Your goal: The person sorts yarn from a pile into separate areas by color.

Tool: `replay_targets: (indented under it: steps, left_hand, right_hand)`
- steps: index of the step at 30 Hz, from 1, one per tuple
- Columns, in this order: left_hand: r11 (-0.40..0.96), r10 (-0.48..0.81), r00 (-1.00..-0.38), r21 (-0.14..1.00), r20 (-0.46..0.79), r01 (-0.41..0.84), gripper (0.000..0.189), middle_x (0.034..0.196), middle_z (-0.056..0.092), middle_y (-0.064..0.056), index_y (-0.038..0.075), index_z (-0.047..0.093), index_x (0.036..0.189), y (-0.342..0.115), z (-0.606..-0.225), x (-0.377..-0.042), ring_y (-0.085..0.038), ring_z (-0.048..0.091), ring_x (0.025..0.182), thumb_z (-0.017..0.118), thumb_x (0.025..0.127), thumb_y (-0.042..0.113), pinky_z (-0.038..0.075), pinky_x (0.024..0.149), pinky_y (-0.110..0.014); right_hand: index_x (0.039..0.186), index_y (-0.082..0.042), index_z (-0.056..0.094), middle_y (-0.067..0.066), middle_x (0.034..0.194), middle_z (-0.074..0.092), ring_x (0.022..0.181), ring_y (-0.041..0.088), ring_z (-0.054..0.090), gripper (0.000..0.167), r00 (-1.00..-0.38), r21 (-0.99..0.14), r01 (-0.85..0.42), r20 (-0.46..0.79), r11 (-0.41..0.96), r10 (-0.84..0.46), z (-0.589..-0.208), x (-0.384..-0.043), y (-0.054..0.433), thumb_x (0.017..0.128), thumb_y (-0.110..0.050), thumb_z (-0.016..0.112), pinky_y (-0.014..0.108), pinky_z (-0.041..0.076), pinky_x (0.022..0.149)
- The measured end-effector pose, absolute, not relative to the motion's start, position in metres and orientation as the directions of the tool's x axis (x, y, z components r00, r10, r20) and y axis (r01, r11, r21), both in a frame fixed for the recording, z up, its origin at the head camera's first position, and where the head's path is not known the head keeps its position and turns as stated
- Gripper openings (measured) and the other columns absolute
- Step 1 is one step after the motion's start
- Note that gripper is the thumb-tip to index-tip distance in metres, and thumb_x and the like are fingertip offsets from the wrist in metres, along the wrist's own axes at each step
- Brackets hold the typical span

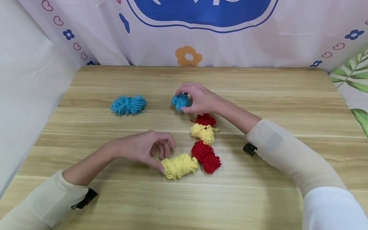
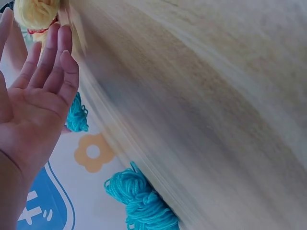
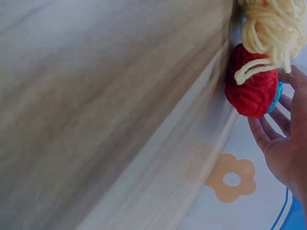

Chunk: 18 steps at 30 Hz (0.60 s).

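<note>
The half-curled right hand pinches a blue yarn bundle.

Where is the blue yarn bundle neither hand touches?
In the head view, the untouched blue bundle lies at left on the table, beyond the left hand and left of the blue yarn the right hand pinches.

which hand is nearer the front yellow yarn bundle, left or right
Left. The left hand is at the front yellow bundle, thumb by its left end; the right hand is farther back, gripping a blue bundle.
</note>
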<state>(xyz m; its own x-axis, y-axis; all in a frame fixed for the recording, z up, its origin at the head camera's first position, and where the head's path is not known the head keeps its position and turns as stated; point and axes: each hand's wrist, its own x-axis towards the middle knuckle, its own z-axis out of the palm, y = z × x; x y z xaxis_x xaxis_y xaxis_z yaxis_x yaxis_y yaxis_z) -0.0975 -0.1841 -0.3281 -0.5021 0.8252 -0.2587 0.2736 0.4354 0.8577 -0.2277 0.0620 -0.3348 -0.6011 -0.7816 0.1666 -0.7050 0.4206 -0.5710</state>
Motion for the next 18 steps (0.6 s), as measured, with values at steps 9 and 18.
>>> replay_targets:
  steps: [9,18]
  left_hand:
    - [0.454,0.823,-0.488,0.854,-0.292,0.255,0.041,0.088,0.068,0.004,0.006,0.062,0.111,-0.182,-0.328,-0.097,-0.022,0.066,0.082,0.089,0.082,0.013,0.053,0.063,-0.027]
    - [0.466,0.825,-0.469,0.85,-0.317,0.245,0.029,0.087,0.066,0.004,0.01,0.066,0.104,-0.181,-0.327,-0.098,-0.02,0.064,0.08,0.086,0.083,0.006,0.054,0.064,-0.026]
  right_hand:
    - [0.124,0.0,0.067,0.014,0.125,0.067,0.112,0.024,0.062,0.041,-0.6,-0.562,-0.705,0.148,0.432,-0.786,-0.336,-0.231,0.057,0.088,-0.016,0.081,0.036,0.053,0.097]
    - [0.124,0.0,0.068,0.013,0.125,0.067,0.111,0.024,0.061,0.042,-0.591,-0.56,-0.706,0.129,0.433,-0.796,-0.338,-0.235,0.049,0.088,-0.017,0.081,0.035,0.052,0.098]
